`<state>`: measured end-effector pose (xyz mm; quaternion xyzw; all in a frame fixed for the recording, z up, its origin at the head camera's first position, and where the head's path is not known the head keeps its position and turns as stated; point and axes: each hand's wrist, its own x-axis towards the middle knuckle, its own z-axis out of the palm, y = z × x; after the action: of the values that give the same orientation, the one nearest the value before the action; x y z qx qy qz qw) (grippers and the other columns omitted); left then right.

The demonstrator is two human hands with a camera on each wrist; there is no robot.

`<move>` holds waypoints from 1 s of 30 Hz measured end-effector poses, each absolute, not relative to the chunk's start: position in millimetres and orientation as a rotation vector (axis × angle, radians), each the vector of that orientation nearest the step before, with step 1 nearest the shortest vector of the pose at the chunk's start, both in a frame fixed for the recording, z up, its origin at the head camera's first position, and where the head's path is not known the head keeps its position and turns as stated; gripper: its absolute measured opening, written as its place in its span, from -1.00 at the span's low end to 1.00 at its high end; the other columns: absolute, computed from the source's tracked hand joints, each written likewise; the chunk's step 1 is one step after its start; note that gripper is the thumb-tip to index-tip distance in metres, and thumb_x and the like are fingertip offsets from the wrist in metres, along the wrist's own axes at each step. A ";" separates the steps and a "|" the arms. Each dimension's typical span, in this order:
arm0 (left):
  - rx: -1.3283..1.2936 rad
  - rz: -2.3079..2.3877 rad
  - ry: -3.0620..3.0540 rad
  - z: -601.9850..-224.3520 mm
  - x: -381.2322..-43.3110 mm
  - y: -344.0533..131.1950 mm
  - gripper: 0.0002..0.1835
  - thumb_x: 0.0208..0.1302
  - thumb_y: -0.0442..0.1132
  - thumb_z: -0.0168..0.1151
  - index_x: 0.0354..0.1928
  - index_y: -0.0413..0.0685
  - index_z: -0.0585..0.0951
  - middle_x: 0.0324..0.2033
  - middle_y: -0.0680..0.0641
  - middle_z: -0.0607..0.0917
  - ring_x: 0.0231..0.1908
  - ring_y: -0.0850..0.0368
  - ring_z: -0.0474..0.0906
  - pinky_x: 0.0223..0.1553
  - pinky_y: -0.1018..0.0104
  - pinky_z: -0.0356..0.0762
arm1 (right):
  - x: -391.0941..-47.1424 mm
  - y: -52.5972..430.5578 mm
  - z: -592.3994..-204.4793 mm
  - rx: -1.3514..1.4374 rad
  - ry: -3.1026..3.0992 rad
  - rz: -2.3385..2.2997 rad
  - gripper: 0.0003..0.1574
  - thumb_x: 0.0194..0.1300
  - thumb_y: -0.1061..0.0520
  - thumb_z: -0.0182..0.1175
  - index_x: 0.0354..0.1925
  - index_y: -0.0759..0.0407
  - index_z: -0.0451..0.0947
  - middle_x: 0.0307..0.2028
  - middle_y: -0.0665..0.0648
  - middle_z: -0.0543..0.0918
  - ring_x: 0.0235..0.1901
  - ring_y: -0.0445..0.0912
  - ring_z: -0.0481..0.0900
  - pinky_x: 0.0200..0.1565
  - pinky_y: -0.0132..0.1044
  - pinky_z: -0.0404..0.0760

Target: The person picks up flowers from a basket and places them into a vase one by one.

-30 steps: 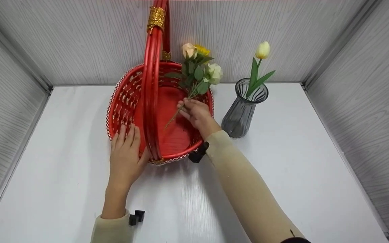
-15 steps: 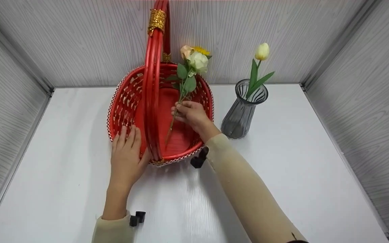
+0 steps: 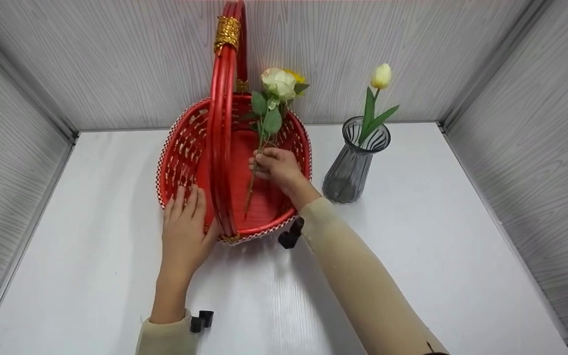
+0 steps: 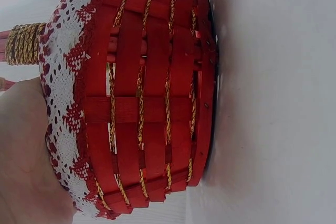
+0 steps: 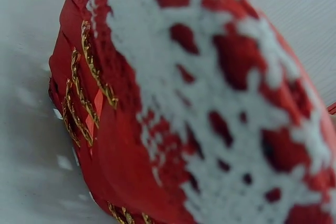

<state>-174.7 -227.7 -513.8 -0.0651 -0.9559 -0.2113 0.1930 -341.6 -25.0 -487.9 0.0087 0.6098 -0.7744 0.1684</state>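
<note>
A red woven basket (image 3: 259, 197) with a tall handle stands on the white table. My left hand (image 3: 185, 231) rests over its near left rim, fingers fairly straight inside, thumb beside the handle base. The left wrist view shows that hand against the lace trim (image 4: 65, 103). My right hand (image 3: 281, 167) reaches over the right side and pinches the green stem of a white rose (image 3: 279, 84). The stem slants down inside the basket. A yellow flower (image 3: 296, 76) shows behind the rose; a peach one is almost hidden. Basket lace (image 5: 210, 103) fills much of the right wrist view, without the hand.
A grey ribbed glass vase (image 3: 345, 172) with a pale yellow tulip (image 3: 381, 76) stands right of the basket, close to my right forearm. The arched red handle (image 3: 221, 123) rises between my hands. Grey panelled walls (image 3: 131, 64) enclose the table at the back and sides.
The white rose has swung left and up, now in front of the peach flower, and its stem stands steeper. My right hand has shifted slightly left. My left hand has stayed on the rim.
</note>
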 end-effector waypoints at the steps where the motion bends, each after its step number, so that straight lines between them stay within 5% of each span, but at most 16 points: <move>1: -0.183 -0.594 -2.680 -513.7 -174.4 -228.1 -0.26 0.39 0.07 -0.01 0.45 -0.29 0.29 0.42 -0.30 0.35 0.51 -0.27 0.03 0.49 -0.18 -0.10 | -341.4 -25.7 -487.5 0.028 1.733 -2.213 -0.79 0.43 0.32 0.12 -0.05 0.43 0.58 -0.30 0.24 0.72 -0.23 0.03 0.75 -0.07 -0.09 0.73; 30: -0.208 -0.592 -2.643 -514.6 -176.5 -232.3 -0.30 0.36 -0.03 0.10 0.43 -0.31 0.32 0.40 -0.30 0.36 0.49 -0.28 0.07 0.49 -0.17 -0.08 | -322.3 -9.8 -453.1 -0.025 1.651 -2.343 -0.81 0.40 0.28 0.19 -0.08 0.36 0.62 -0.32 0.21 0.75 -0.36 -0.06 0.75 -0.18 -0.17 0.75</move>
<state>-176.5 -232.3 -514.6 -0.0748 -0.9511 -0.2131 0.2109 -322.3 -9.8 -453.1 -0.0086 0.5706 -0.8097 0.1372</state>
